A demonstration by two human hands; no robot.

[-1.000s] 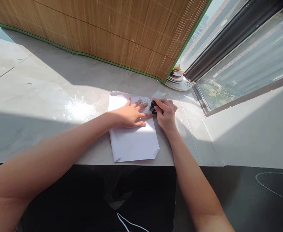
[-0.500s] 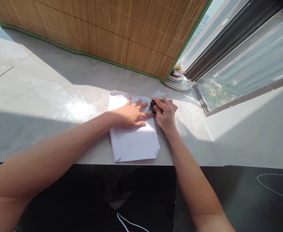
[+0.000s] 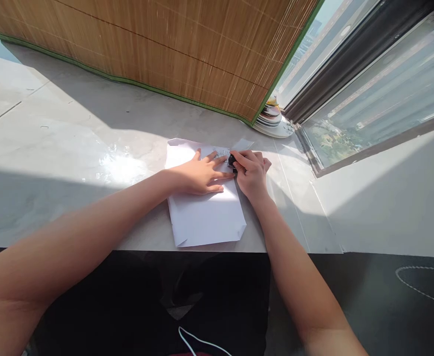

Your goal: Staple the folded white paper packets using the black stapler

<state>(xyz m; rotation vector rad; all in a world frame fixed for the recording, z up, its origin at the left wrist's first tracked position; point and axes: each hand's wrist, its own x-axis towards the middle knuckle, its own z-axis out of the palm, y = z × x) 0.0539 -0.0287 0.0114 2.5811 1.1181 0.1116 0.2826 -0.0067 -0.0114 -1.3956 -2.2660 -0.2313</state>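
Note:
A white sheet of paper [image 3: 209,222] with folded corners lies on the grey marbled surface. My left hand [image 3: 204,175] rests flat on it with fingers spread, nothing in its grasp. Patchy dark marks or print [image 3: 221,154] show on the paper just beyond those fingers. At the paper's right edge, my right hand [image 3: 253,172] is closed around a small black object [image 3: 232,160] with a rounded top. The fingers cover most of it, so its exact kind cannot be made out. A small translucent piece [image 3: 244,144] lies just beyond the right hand.
A bamboo blind [image 3: 165,49] with green edging hangs across the back. Stacked plates [image 3: 270,121] stand in the corner by the window frame [image 3: 335,59]. A white wall [image 3: 387,198] bounds the right side. The surface's front edge runs near the paper's lower end.
My right hand and the black object have shifted slightly left along the paper's edge. My left hand stays pressed on the paper.

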